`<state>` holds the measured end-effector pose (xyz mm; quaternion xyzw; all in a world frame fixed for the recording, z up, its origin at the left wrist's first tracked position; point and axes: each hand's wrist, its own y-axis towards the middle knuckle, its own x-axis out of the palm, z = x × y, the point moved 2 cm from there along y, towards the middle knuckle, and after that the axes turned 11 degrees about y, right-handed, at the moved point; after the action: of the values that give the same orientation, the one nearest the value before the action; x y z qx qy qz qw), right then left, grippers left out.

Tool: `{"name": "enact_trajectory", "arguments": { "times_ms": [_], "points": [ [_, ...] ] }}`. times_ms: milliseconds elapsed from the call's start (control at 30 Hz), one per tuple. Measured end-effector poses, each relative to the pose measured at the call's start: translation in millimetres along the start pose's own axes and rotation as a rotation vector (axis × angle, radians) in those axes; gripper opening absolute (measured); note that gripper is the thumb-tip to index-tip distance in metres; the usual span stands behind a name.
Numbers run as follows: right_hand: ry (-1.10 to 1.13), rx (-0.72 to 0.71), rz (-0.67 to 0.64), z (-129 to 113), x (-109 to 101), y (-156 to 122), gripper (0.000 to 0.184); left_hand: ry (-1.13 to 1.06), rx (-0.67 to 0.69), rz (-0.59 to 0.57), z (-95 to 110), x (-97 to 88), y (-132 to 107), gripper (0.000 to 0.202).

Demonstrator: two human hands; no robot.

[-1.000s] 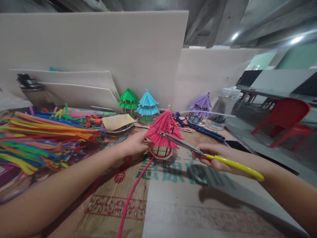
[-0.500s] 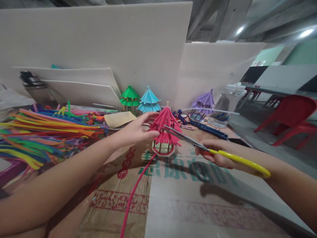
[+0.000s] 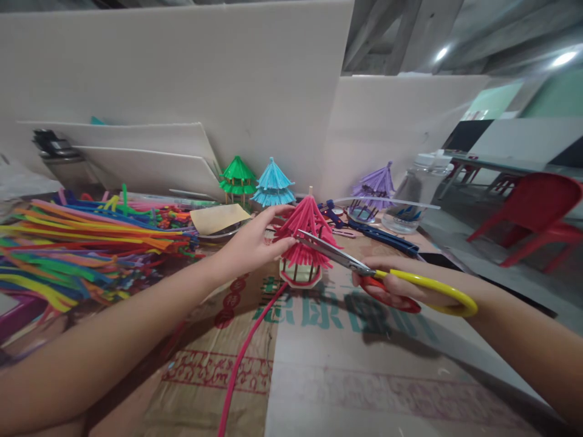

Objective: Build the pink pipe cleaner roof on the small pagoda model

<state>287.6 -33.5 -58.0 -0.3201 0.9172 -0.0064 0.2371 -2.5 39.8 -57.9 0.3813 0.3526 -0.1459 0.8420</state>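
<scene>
In front of me stands a small pink pavilion (image 3: 306, 221) with a two-tiered pipe-cleaner roof, thin brown posts and an octagonal base. My left hand (image 3: 259, 240) grips the left side of its roof between thumb and fingers. My right hand (image 3: 387, 280) holds scissors (image 3: 428, 288) with one yellow and one red handle. Their blades lie across the front of the roof, tips close to my left thumb. From the base a long pink pipe cleaner (image 3: 246, 346) trails toward me over the cardboard.
Colourful pipe cleaners (image 3: 91, 237) are heaped at left. Behind stand a green pavilion (image 3: 237, 176), a blue pavilion (image 3: 273, 182) and a purple pavilion (image 3: 374, 185). A blue glue gun (image 3: 331, 210) and a clear bottle (image 3: 414, 194) are at back right. White boards (image 3: 173, 91) form a backdrop.
The scissors have turned so that the red handle now shows, and the yellow handle has swung left. The blade tips have shifted slightly left. My left hand stays on the roof.
</scene>
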Motion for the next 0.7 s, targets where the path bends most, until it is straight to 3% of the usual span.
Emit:
{"name": "enact_trajectory", "arguments": {
  "times_ms": [100, 233, 400, 533, 600, 700],
  "points": [
    [0.121, 0.043, -0.077, -0.2, 1.4, 0.5, 0.066, -0.004, -0.009, 0.005, 0.9, 1.1, -0.4, 0.055],
    [0.134, 0.065, -0.081, 3.8, -1.2, 1.3, 0.061, -0.01, -0.019, 0.007, 3.3, 1.7, -1.2, 0.055],
    [0.131, 0.079, -0.105, 4.6, -3.6, 2.9, 0.069, -0.028, -0.053, 0.01, 4.3, 2.6, -1.3, 0.054],
    [0.067, 0.1, -0.057, 0.3, -5.5, -1.3, 0.06, -0.011, -0.042, -0.007, 8.1, 4.9, -2.3, 0.064],
    [-0.061, 0.056, -0.045, -9.7, -6.7, -5.4, 0.062, -0.015, -0.048, -0.019, 11.1, 6.3, -3.3, 0.07],
    [-0.254, -0.149, -0.061, -30.1, -9.2, -11.3, 0.075, -0.031, -0.076, -0.026, 15.6, 7.3, -4.5, 0.073]
  ]
}}
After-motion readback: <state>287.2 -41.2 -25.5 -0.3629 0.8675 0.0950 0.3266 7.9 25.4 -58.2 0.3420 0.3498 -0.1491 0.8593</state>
